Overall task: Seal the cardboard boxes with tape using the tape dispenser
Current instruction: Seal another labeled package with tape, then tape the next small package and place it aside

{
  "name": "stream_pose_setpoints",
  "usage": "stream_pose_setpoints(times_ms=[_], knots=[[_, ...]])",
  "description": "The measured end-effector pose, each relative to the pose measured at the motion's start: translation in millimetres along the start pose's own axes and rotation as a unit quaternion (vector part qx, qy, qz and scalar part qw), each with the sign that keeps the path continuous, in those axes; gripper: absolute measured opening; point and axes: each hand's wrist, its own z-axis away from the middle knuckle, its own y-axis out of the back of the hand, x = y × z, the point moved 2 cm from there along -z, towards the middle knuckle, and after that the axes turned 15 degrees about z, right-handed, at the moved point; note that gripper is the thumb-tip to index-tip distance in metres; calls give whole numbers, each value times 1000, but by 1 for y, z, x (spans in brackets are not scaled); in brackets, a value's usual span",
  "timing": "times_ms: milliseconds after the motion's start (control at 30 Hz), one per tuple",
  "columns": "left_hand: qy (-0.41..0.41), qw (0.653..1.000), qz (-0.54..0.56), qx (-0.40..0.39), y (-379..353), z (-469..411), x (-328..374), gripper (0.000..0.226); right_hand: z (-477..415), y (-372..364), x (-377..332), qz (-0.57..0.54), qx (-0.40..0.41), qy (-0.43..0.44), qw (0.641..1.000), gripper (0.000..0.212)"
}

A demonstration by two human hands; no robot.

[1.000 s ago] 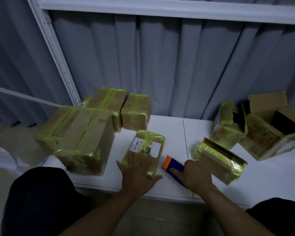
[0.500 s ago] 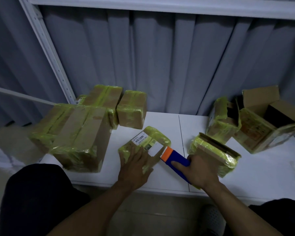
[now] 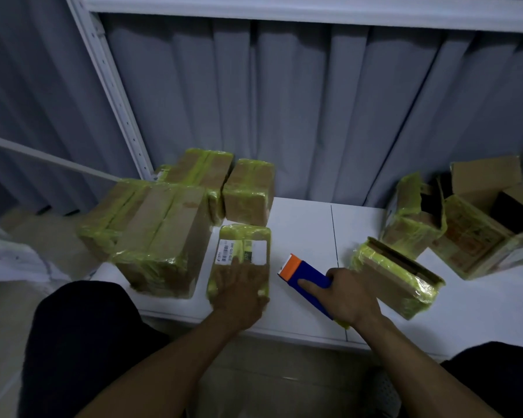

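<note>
A small flat box (image 3: 242, 248) wrapped in yellow-green tape, with white labels on top, lies near the front of the white table (image 3: 302, 224). My left hand (image 3: 239, 289) rests on its near end with the fingers spread flat. Just right of it my right hand (image 3: 349, 294) grips a blue tape dispenser (image 3: 308, 277) with an orange front end, its forefinger laid along the top. The dispenser sits low over the table and stands apart from the small box. A roll of yellow tape peeks out under my right wrist.
Several taped boxes (image 3: 163, 236) crowd the left side, some hanging over the table's edge. To the right lie a taped box with an open slit (image 3: 396, 276), a torn-open box (image 3: 414, 218) and an open carton (image 3: 483, 224). A white shelf post (image 3: 115, 95) and grey curtain stand behind.
The small labelled box has turned to lie straight, lengthwise away from me, under my left hand. The dispenser has drawn back to the right, away from the box's edge.
</note>
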Motion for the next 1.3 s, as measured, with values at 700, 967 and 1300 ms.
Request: stream_pose_setpoints(times_ms=[700, 967, 1300], knots=[[-90, 993, 76, -10, -6, -64, 69, 69, 13, 43, 58, -76, 49, -91, 992, 58], [-209, 948, 203, -125, -33, -114, 175, 68, 26, 78, 153, -106, 102, -239, 960, 64], [-240, 960, 91, -110, -74, -137, 191, 73, 21, 63, 188, -108, 72, -271, 954, 67]])
